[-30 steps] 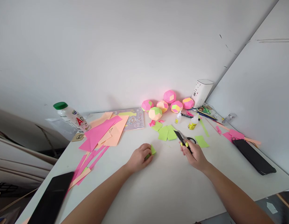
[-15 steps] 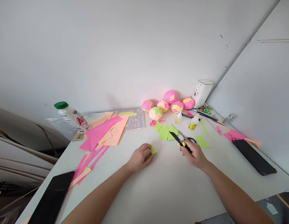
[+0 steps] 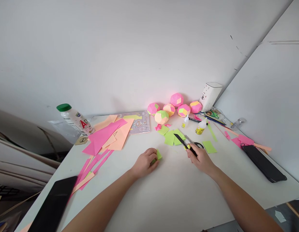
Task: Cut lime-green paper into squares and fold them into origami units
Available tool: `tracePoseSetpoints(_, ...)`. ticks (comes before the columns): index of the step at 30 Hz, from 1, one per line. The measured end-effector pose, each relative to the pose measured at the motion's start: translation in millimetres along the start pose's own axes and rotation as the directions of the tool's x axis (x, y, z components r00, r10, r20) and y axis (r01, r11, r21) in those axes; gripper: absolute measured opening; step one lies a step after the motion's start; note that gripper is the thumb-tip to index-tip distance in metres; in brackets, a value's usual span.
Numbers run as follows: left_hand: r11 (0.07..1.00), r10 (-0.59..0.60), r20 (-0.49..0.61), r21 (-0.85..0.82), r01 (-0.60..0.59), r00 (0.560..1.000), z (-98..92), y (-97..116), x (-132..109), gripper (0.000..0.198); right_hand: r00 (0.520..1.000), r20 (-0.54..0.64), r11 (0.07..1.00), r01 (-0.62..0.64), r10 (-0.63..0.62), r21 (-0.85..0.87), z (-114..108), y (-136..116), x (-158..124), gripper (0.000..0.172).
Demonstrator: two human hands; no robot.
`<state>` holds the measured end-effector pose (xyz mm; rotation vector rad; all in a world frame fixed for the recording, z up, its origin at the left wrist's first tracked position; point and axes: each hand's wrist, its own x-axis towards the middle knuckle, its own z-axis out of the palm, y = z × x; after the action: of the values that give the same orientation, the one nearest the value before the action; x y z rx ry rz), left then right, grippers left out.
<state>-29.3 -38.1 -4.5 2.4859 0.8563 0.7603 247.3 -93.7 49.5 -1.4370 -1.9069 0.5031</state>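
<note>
My left hand (image 3: 145,163) rests on the white table, its fingers closed over a small piece of green paper (image 3: 159,154); much of the paper is hidden under them. My right hand (image 3: 200,159) grips a black utility knife (image 3: 182,141) with yellow-green parts, the dark blade pointing up and to the left above the table. Beyond the knife lie several green paper pieces (image 3: 169,138). Partly behind the right hand is a pair of scissors (image 3: 199,145) with black handles. Another green paper square (image 3: 209,147) lies just right of it.
Several paper balls (image 3: 161,117) sit along the wall, near two glue bottles (image 3: 200,127). Pink and orange sheets (image 3: 124,135) and strips cover the left side, beside a white bottle (image 3: 78,121) and a black tablet (image 3: 54,203). A black case (image 3: 264,162) lies at right.
The knife and my right hand have shifted very slightly up and left. My left hand stays over the green paper. The whole view has moved a little.
</note>
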Motion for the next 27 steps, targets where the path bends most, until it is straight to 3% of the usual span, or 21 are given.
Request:
tracePoseSetpoints(16, 1.000, 0.005, -0.009, 0.000, -0.005, 1.000, 1.3, -0.6, -0.3, 0.007, 0.996, 0.085, 1.000, -0.008, 0.007, 0.005, -5.9, -2.2, -0.7, 0.013)
tracePoseSetpoints(23, 1.000, 0.001, -0.006, -0.004, -0.001, 1.000, 0.0, 0.4, 0.1, 0.007, 0.996, 0.083, 0.999, 0.033, -0.033, 0.009, -5.7, 0.3, -1.5, 0.027)
tracePoseSetpoints(27, 1.000, 0.003, -0.005, -0.002, -0.003, 1.000, 0.0, 0.1, -0.1, 0.007, 0.999, 0.055, 0.999, -0.003, 0.001, 0.032, -5.4, 1.8, 0.3, 0.026)
